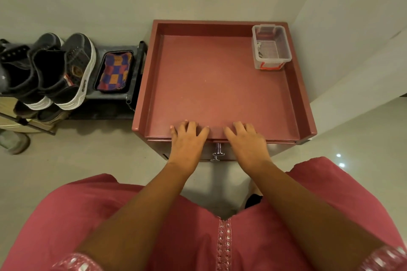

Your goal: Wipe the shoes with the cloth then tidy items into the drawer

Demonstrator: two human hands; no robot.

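Drawer [217, 154] below; left hand [189, 138], right hand [244, 138] flat (fingers spread) on cabinet top [220, 83].

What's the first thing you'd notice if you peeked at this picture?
Two hands, the left hand and the right hand, lie flat with spread fingers on the near edge of a big pink cabinet top. A clear plastic box sits in its far right corner. To the left, dark shoes stand on a rack beside a bright checkered cloth in a tray.
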